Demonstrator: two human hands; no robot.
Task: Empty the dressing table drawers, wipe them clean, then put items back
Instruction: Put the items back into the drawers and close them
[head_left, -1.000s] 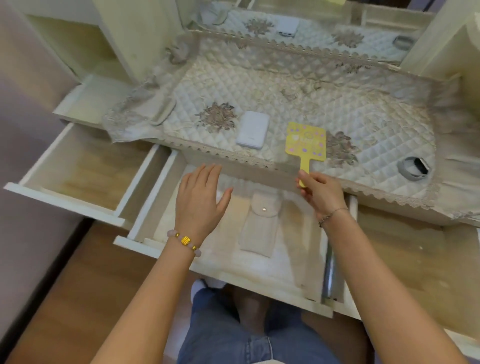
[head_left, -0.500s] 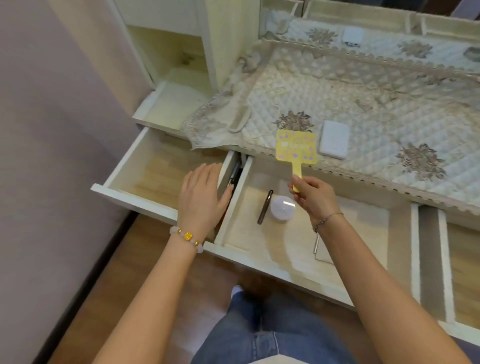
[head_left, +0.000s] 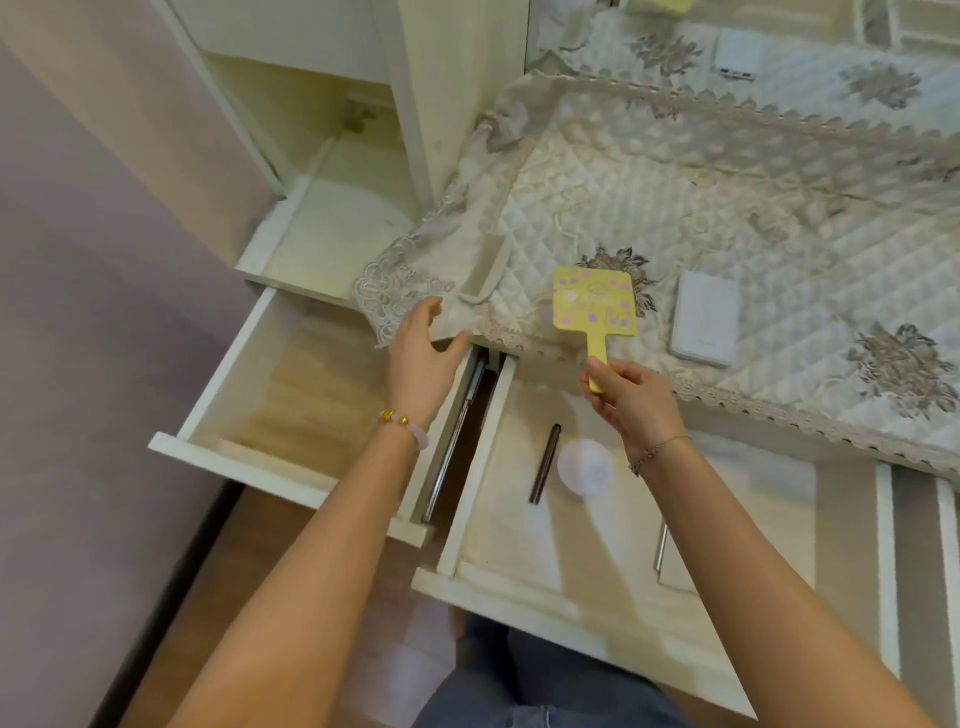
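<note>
My right hand (head_left: 631, 397) grips the handle of a yellow hand mirror (head_left: 595, 304) above the back of the middle drawer (head_left: 483, 452). That drawer is pulled out and holds a dark pen (head_left: 545, 464), a round white case (head_left: 585, 467) and a flat pale item partly hidden by my right arm. My left hand (head_left: 423, 353) reaches over the empty left drawer (head_left: 244, 358), fingers apart, touching the lace edge of the quilted table cover (head_left: 675, 218). A beige comb (head_left: 485, 275) lies on the cover just beyond my left hand.
A white power bank (head_left: 705, 318) lies on the cover right of the mirror. A mirror at the back reflects the tabletop. An open cabinet shelf (head_left: 332, 234) sits at the left. A third drawer (head_left: 914, 561) is open at the right. My knees are under the middle drawer.
The view has swung left. My left hand moved forward from above the left drawer's side to the cover's lace edge. My right hand still holds the yellow mirror.
</note>
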